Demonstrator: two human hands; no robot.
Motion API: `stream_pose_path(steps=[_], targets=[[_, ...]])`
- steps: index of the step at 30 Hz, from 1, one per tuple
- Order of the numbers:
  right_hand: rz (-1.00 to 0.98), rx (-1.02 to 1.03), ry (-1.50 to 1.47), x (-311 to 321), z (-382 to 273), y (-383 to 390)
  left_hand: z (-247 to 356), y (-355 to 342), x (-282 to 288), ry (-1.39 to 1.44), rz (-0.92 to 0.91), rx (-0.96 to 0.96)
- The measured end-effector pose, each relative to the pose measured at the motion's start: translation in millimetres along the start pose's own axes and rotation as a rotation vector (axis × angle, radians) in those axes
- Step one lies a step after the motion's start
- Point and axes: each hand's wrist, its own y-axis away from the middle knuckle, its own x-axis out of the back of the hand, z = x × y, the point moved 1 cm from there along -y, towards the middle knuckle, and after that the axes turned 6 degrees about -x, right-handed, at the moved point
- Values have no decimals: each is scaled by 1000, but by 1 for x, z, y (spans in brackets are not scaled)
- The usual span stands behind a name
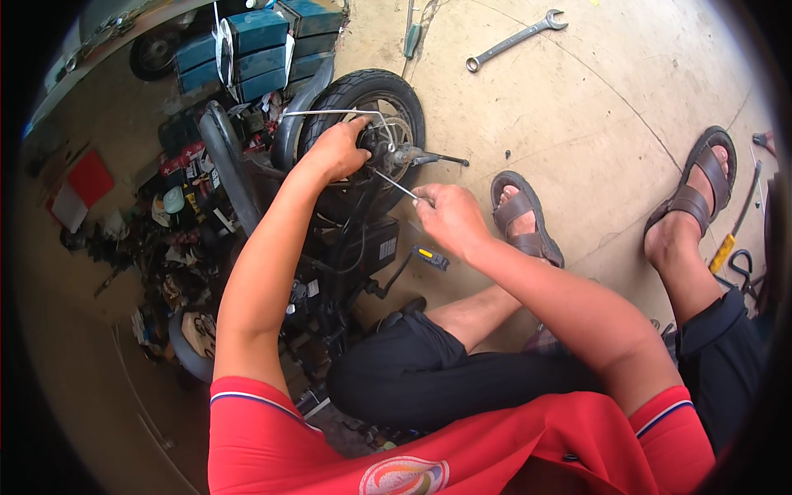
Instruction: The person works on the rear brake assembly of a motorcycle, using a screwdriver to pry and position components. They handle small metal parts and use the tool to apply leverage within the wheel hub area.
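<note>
Reading the clock from the middle of the view, the wheel (375, 89) is between 11 and 12 o'clock, with its hub (379, 154) and disc (398, 129) in sight. The left hand (334, 151) is over the wheel at 11 o'clock, index finger stretched toward the hub and thumb apart from it; whether it grips anything, I cannot tell. The right hand (452, 216), at 2 o'clock, grasps a thin rod (396, 184) in its curled fingers, the rod's far tip pointing to 10 o'clock, at the hub; contact there is too small to tell. On the floor (610, 124), a screwdriver (412, 40) lies at 12 o'clock and a wrench (516, 43) at 1 o'clock, its open end toward 2. Blue boxes (260, 37) are stacked at 11 o'clock, beyond the wheel. Worn sandals (535, 216) are between 2 and 3 o'clock.
</note>
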Motion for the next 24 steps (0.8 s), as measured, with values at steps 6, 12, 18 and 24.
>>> stream_pose_path(steps=[6,12,18,24], targets=[[-13,-36,-63,-3,11,-4,-2,-4,-1,53,-47,-41],[-100,-132,-113,4,4,-5,2,2,4,218,-107,43],[-92,-123,-145,-1,13,-7,13,-3,10,195,-111,104],[-131,-129,-124,1,2,-6,-4,-3,4,167,-38,89]])
